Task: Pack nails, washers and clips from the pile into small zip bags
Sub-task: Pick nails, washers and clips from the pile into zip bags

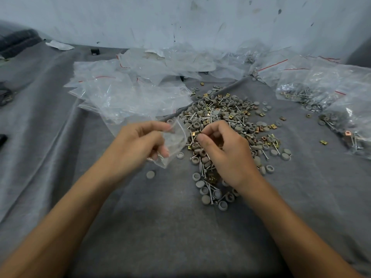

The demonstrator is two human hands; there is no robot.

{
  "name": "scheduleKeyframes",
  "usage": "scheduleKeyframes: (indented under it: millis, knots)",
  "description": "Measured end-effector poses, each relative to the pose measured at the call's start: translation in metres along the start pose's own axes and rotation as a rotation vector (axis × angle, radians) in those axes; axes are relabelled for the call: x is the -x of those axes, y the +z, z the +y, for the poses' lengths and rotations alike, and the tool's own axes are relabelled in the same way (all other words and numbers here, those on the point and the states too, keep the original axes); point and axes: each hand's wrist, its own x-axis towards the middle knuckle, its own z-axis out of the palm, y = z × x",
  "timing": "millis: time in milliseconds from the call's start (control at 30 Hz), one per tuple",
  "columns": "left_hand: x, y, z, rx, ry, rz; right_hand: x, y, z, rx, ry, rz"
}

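Observation:
A pile (224, 117) of grey round washers, silver nails and brass clips lies on a grey cloth (160, 217). My left hand (138, 145) holds a small clear zip bag (174, 143) just left of the pile, fingers curled round its edge. My right hand (222, 151) hovers over the pile's near side with fingers curled, pinching a small piece right beside the bag's mouth; what that piece is, I cannot make out.
Empty zip bags with red seal lines (120, 91) are heaped behind and left of the pile. Filled bags (313, 91) lie at the right, against a pale wall. A lone grey washer (150, 174) sits below my left hand. Dark objects lie at the far left edge.

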Motion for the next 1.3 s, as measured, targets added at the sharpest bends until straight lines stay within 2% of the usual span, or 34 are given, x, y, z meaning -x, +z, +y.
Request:
scheduleKeyframes:
  millis: [133, 233, 333, 433, 600, 700, 800, 833, 967, 1067, 1167, 1300]
  knots:
    - [0.007, 0.007, -0.001, -0.179, -0.041, -0.149, 0.003, -0.002, -0.002, -0.053, -0.017, 0.025]
    - [0.007, 0.009, 0.002, -0.186, -0.038, -0.121, 0.007, 0.000, -0.004, -0.036, -0.067, -0.013]
    - [0.007, 0.010, 0.003, -0.187, -0.013, -0.125, 0.009, 0.003, -0.003, 0.084, -0.150, -0.051]
    - [0.008, 0.011, 0.001, -0.188, 0.007, -0.142, 0.009, 0.002, -0.002, 0.149, -0.151, -0.129]
    - [0.003, 0.007, -0.002, -0.097, 0.043, -0.097, 0.010, -0.010, -0.003, 0.145, -0.105, -0.123]
    - [-0.004, 0.003, -0.002, -0.023, 0.062, 0.073, 0.014, -0.018, -0.001, 0.283, -0.098, -0.312]
    - [-0.012, -0.010, -0.001, 0.117, 0.002, 0.303, 0.021, -0.018, 0.000, 0.453, -0.096, -0.460]
    - [-0.015, -0.018, -0.001, 0.208, -0.056, 0.329, 0.023, -0.016, -0.001, 0.488, -0.102, -0.476]
    - [-0.027, -0.053, -0.010, 0.728, -0.328, 0.263, 0.026, -0.011, -0.003, 0.495, -0.124, -0.481]
    - [-0.034, -0.071, -0.024, 0.967, -0.467, 0.407, 0.026, -0.011, -0.002, 0.476, -0.125, -0.482]
    - [-0.037, -0.084, -0.031, 1.102, -0.481, 0.517, 0.026, -0.011, 0.000, 0.474, -0.129, -0.470]
    - [-0.039, -0.097, -0.035, 1.191, -0.460, 0.573, 0.024, -0.011, 0.003, 0.463, -0.139, -0.452]
